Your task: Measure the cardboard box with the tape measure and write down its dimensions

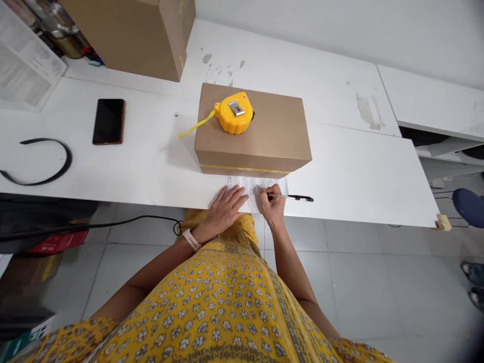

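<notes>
My right hand point(273, 205) is closed around a black-and-clear pen point(298, 197), its tip down at a printed sheet of paper point(245, 182). Flat on the sheet's left part and the table edge lies my left hand point(226, 207), fingers stretched out and holding nothing. Just beyond both hands stands a closed brown cardboard box point(280, 126), which hides the far part of the paper. On top of the box rests a yellow tape measure point(235, 113) with a yellow wrist strap hanging over the left side.
A phone point(109, 121) and a black headband-like loop point(64, 151) lie on the white table point(151, 171) to the left. At the back left stand a larger cardboard box point(132, 40) and a translucent plastic bin point(26, 65). A black cable point(132, 220) runs below the table's front edge.
</notes>
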Demonstrator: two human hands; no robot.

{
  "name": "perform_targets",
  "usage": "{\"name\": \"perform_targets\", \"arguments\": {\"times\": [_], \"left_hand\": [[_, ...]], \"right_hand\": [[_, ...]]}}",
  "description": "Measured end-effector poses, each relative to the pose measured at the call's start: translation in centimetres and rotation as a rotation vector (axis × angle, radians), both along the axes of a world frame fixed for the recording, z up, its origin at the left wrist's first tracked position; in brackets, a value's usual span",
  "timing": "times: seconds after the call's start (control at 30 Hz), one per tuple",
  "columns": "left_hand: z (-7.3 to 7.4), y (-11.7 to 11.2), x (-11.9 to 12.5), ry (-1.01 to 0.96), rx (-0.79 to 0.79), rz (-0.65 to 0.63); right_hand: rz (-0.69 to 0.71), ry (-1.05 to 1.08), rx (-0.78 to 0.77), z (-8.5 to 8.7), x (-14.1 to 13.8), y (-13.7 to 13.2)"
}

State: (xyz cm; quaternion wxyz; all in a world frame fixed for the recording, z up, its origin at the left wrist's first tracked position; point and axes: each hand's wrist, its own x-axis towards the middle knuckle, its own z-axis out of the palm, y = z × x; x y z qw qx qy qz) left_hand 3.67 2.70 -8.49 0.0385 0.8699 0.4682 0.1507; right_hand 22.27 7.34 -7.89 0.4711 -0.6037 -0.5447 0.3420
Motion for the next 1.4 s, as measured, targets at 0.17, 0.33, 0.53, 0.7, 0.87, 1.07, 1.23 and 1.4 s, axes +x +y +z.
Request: {"name": "perform_targets", "arguments": {"times": [0.17,0.33,0.53,0.7,0.87,1.07,1.23,1.4], "left_hand": [[0.1,0.0,0.0,0.007,0.003,-0.001],[0.1,0.0,0.0,0.01,0.011,0.001],[0.3,0.0,0.0,0.015,-0.012,0.002],[0.5,0.0,0.0,-0.004,-0.046,0.003],[0.2,0.2,-0.1,-0.031,-0.036,0.007],[1.6,0.0,-0.2,-0.262,-0.044,-0.004],[8.9,1.7,-0.9,-0.596,0.254,-0.019],[14.1,7.8,-2.3,-0.532,0.397,0.258]], "right_hand": [[0.012,-0.021,-0.003,-0.3,0.1,0.0],[0.02,0.002,0.006,-0.4,0.2,-0.1],[0.007,-0.001,-0.008,-0.3,-0.1,-0.2],[-0.185,0.027,0.086,-0.1,1.1,-0.4],[-0.294,-0.343,0.207,0.3,8.3,2.6],[-0.147,-0.867,0.123,-0.6,17.0,6.7],[-0.132,-0.938,0.12,-1.9,17.8,7.6],[-0.2,-0.934,0.202,-2.8,17.4,7.6]]}}
